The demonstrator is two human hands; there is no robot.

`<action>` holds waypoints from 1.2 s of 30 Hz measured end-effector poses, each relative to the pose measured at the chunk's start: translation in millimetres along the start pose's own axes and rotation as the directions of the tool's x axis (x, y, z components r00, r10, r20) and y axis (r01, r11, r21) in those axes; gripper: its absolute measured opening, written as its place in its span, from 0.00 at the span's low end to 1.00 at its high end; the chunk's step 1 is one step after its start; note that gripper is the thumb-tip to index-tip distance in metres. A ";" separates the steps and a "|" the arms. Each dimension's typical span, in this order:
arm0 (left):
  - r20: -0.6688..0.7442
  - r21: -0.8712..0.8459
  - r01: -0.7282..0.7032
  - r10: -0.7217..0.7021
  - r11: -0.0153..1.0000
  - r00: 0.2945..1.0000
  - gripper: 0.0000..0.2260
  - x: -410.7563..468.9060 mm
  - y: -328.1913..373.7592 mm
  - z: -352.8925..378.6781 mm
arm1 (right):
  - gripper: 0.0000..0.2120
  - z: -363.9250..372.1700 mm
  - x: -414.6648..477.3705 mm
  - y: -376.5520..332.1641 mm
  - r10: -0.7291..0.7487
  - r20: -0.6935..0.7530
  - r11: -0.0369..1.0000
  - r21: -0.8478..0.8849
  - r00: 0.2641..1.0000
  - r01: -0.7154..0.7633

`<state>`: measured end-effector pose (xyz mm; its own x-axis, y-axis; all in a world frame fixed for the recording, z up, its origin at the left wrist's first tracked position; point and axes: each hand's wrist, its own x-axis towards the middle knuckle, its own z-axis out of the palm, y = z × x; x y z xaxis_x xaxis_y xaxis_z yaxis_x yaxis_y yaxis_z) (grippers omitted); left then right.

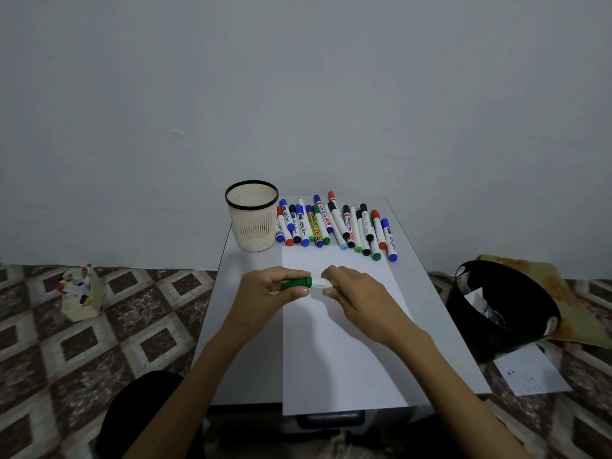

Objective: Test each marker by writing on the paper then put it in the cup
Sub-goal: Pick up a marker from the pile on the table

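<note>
While both hands work above it, the smooth grey counter [427, 293] carries a plain white sheet of paper [334, 356] running to its near edge. At the far left corner stands a cream plastic cup [253, 220], tapered, slotted, black-rimmed. Beside it lies a row of capped cylindrical markers [334, 226]. The left hand [268, 289] pinches the green cap and the right hand [356, 293] grips the white barrel of a green marker [306, 283], held level over the paper.
</note>
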<state>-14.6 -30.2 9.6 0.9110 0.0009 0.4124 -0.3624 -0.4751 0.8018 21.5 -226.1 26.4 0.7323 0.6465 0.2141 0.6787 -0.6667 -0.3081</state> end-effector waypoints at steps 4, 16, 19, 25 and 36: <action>0.051 0.060 -0.059 0.056 0.996 0.997 0.18 0.6 1.2 -3.7 | 0.13 3.0 -1.1 2.1 -0.042 -0.028 0.997 -0.069 0.999 0.040; 0.140 0.246 -0.218 0.188 0.945 0.972 0.17 4.5 5.0 -3.2 | 0.10 8.2 -0.3 -5.5 -0.044 -0.028 0.999 0.003 0.999 0.044; 0.123 0.208 -0.215 0.192 0.954 0.974 0.18 1.6 4.7 -4.2 | 0.09 9.3 -1.3 -5.0 -0.024 -0.008 0.998 0.052 1.000 0.024; 0.060 0.052 -0.180 0.176 0.982 0.982 0.22 -3.7 10.0 8.1 | 0.09 -6.3 9.0 2.5 -0.015 -0.013 0.997 -0.082 1.000 0.014; 0.284 0.747 -0.036 -0.271 0.663 0.920 0.44 -29.0 -37.2 18.1 | 0.11 -17.5 0.1 39.2 0.377 -0.468 0.844 0.529 0.799 -0.088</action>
<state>-24.0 -28.5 -40.0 0.9919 -0.1207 0.0392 -0.1260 -0.9729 0.1940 49.2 -258.7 30.5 0.8674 0.0917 0.4890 0.4785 -0.4232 -0.7694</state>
